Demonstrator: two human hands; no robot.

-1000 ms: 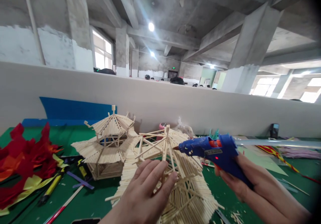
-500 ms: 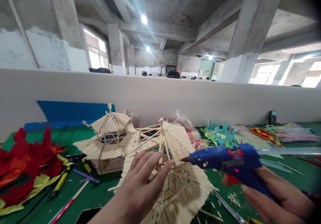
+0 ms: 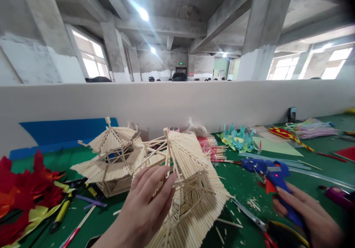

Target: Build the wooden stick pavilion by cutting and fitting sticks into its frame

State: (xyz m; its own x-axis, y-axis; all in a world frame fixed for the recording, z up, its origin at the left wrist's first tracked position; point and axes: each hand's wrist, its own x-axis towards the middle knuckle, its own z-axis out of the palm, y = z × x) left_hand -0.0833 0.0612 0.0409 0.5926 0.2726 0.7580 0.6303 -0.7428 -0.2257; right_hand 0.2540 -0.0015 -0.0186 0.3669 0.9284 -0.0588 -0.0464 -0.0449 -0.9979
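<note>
My left hand (image 3: 151, 200) is on the unfinished roof of a pavilion model (image 3: 191, 155) built from thin wooden sticks, its fingers curled over the roof sticks and its fingertips partly hidden. My right hand (image 3: 307, 213) grips the handle of a blue hot glue gun (image 3: 273, 169) with a red trigger and a small red light on its body. The gun's nozzle points left, apart from the model and to its right. A clear glue stick (image 3: 318, 176) runs out of its back end. Behind my left hand stands a second stick pavilion (image 3: 112, 155) with a covered roof.
Scissors (image 3: 256, 220) lie right of the model among stick offcuts (image 3: 253, 204). Bundled sticks (image 3: 212, 148) and a teal paper flower (image 3: 238, 138) are behind. Red paper petals (image 3: 30, 188) and a yellow marker (image 3: 62, 211) lie left. A white partition (image 3: 166, 103) closes off the back.
My right hand has drawn the glue gun back to the right, away from the roof. My left hand stays on the model. The camera view has shifted slightly right.
</note>
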